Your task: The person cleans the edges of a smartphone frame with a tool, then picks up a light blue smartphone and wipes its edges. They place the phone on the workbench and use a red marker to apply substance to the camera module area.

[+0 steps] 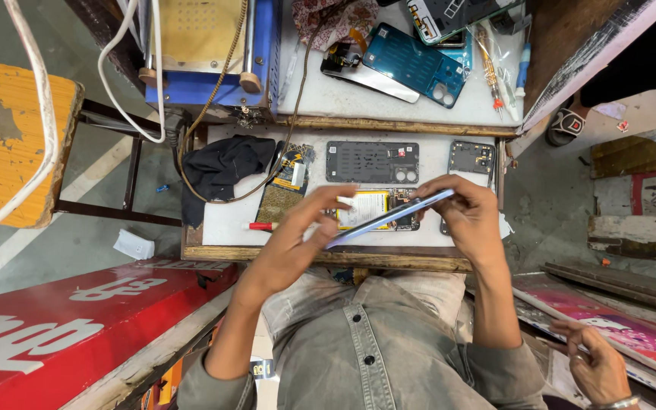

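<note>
Both hands, left (286,247) and right (468,216), pinch a phone screen panel (389,219) edge-on above the worktop (225,220) (opened phone (377,210) beneath, black cloth (222,167) leftward).

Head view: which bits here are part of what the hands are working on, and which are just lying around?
In hand:
- thin phone panel, held edge-on by left hand and right hand
- opened phone body right under it

Lying about:
- black cloth
- teal back cover
- dark cover plate
- blue machine
- red-capped pen

glossy glass phone panel (389,218), matt black cloth (222,163); worn wooden bench edge (328,258)
</note>
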### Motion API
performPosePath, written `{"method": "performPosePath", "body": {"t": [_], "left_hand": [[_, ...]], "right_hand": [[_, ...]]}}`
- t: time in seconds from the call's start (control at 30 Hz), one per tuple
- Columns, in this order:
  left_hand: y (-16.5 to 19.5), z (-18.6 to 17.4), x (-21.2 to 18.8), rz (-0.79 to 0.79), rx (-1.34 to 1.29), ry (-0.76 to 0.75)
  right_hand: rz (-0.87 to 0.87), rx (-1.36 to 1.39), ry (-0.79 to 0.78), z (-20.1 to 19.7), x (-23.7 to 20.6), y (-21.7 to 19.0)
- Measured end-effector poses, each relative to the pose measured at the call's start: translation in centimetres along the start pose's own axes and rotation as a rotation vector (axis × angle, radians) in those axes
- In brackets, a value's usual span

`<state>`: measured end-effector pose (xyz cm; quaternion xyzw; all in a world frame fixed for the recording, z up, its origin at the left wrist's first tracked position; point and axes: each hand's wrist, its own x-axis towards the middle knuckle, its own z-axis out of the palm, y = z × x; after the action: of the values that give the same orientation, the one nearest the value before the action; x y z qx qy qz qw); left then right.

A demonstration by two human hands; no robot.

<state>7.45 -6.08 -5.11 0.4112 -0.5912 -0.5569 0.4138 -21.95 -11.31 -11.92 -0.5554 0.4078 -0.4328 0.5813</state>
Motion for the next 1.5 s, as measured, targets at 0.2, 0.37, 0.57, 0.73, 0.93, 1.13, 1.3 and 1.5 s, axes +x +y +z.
{"method": "performPosePath", "body": {"t": [0.2, 0.37, 0.57, 0.73, 0.93, 1.13, 1.3, 1.5], "left_hand": [[-0.1, 1.4, 3.0, -0.018, 0.236, -0.121], [-1.2, 3.0, 3.3, 0.025, 0.477, -0.041], [-2.6, 4.1, 4.2, 0.156, 0.706, 0.026], [-3.6, 4.7, 4.5, 0.227, 0.818, 0.024], [-4.8, 5.7, 4.6, 0.228, 0.885, 0.019], [-5.4, 6.1, 4.9, 0.224, 0.904, 0.029], [-5.7, 6.0, 5.0, 0.244, 0.913, 0.054], [-5.9, 5.9, 5.3, 0.261, 0.958, 0.035]], "right_hand": [[-0.092, -0.220, -0.037, -0.1, 1.4, 0.3], [-0.069, -0.140, 0.025, 0.2, 1.0, 0.4], [0.017, -0.131, 0.250, 0.3, 0.0, 1.2], [0.056, -0.175, 0.339, -1.0, -1.6, 2.7], [0.127, -0.176, 0.315, -1.2, -3.2, 3.7], [0.044, -0.483, 0.313, 0.5, -3.5, 2.1], [-0.047, -0.799, 0.230, 1.5, -3.8, 0.3], [-0.098, -0.989, 0.146, 2.9, -4.1, -0.6]]}}
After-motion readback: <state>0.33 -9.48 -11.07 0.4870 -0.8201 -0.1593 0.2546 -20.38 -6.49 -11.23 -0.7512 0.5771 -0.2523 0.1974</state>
